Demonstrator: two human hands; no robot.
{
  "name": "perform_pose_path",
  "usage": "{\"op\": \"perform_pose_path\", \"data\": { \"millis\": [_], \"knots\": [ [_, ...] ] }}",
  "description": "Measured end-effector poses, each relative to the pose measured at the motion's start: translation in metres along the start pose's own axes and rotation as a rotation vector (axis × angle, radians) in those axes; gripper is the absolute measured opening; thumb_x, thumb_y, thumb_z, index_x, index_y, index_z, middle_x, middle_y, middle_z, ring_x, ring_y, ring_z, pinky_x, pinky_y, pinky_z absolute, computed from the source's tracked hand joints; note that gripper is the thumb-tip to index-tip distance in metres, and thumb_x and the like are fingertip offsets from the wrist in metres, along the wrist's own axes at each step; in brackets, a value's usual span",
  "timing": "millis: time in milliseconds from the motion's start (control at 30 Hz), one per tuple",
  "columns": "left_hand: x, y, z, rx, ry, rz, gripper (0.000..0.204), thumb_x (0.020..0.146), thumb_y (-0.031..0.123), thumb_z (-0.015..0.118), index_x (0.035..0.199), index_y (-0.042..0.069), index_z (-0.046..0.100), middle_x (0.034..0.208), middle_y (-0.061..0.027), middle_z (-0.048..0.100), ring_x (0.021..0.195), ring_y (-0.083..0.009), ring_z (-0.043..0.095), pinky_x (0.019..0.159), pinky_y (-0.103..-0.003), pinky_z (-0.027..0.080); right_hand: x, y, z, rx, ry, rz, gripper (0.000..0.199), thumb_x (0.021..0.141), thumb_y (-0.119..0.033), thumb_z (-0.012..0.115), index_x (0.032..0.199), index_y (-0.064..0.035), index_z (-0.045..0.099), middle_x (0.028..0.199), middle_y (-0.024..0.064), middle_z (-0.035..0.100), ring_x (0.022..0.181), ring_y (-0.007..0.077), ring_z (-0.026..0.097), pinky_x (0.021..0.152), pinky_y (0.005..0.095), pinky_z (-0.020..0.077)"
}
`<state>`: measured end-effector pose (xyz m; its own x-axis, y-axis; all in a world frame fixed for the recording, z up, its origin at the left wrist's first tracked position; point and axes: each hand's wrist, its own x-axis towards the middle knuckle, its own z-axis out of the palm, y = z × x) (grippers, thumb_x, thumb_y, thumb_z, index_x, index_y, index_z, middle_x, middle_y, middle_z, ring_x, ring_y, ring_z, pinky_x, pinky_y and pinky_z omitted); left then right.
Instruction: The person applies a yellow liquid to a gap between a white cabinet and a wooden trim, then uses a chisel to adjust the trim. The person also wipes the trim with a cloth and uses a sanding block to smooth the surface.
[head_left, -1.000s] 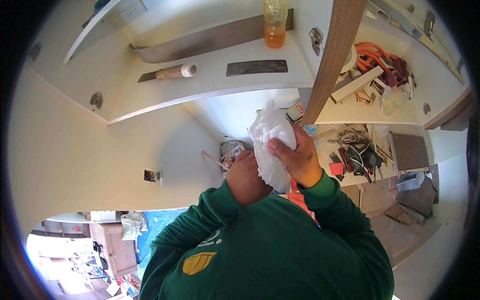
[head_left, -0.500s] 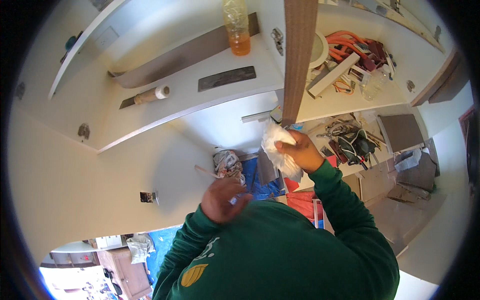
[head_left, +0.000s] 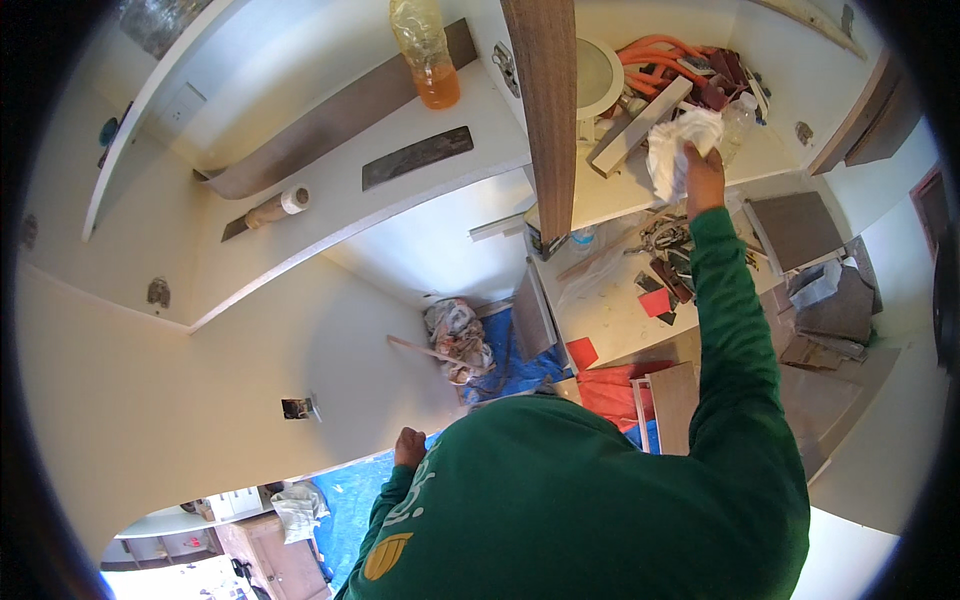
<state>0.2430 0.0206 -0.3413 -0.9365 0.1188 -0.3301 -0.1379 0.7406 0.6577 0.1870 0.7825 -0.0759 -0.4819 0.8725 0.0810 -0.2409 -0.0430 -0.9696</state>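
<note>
My right hand is stretched out to the upper right, closed round a crumpled white cloth. The cloth is over the right cabinet's shelf, in front of a clear plastic bottle and beside a pale strip of board. Whether it touches either cannot be made out. Low on the left, close to my body, my left hand is curled with nothing visible in it. Part of that hand is turned out of sight.
On the left shelf stand a bottle of orange liquid, a dark flat plate and a wrapped-handled blade. Orange hose and a round white lamp crowd the right shelf. Tools litter the surface below. A wooden upright divides the shelves.
My right hand has carried the white cloth up and right, from beside the wooden upright to the right shelf. My left hand has dropped down and left, its fingers now curled.
</note>
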Motion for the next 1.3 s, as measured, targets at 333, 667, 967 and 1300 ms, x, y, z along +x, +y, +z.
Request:
{"op": "perform_pose_path", "data": {
  "millis": [333,667,967,1300],
  "knots": [
    [-0.024,-0.124,0.027,-0.03,-0.099,-0.009,0.026,0.093,0.033,0.066,0.105,0.009,0.064,0.093,-0.011,0.07,0.09,-0.029,0.07,0.077,-0.041,0.055,-0.087,0.022,0.03,-0.312,-0.024,-0.365,0.028,0.094,-0.026,0.063,0.11,-0.0027,0.062,0.097,0.0102,0.062,0.092,0.025,0.061,0.08,0.0353,0.0493],
    [-0.055,-0.145,0.012,0.315,-0.213,-0.126,0.027,0.097,0.035,0.059,0.105,0.011,0.067,0.096,-0.0138,0.071,0.091,-0.0336,0.068,0.077,-0.042,0.054,-0.206,0.088,0.088,0.395,-0.474,0.737,0.017,0.099,-0.016,0.058,0.115,-0.0113,0.059,0.108,0.006,0.068,0.084,0.0188,0.067,0.075,0.0342,0.0531],
    [-0.052,-0.142,-0.003,0.306,-0.226,-0.148,0.027,0.096,0.035,0.058,0.105,0.011,0.068,0.097,-0.0147,0.071,0.091,-0.0343,0.068,0.078,-0.043,0.054,-0.191,0.114,0.091,0.381,-0.488,0.615,0.015,0.101,-0.021,0.06,0.11,-0.0095,0.063,0.103,0.0059,0.071,0.084,0.0148,0.067,0.076,0.0328,0.052],
    [-0.054,-0.15,-0.002,0.299,-0.232,-0.167,0.028,0.096,0.035,0.057,0.105,0.012,0.07,0.098,-0.0157,0.071,0.092,-0.035,0.067,0.08,-0.044,0.054,-0.187,0.13,0.087,0.64,-0.561,0.68,0.019,0.101,-0.021,0.059,0.114,-0.0075,0.062,0.103,0.0068,0.071,0.086,0.017,0.067,0.079,0.033,0.0511]
  ]
}}
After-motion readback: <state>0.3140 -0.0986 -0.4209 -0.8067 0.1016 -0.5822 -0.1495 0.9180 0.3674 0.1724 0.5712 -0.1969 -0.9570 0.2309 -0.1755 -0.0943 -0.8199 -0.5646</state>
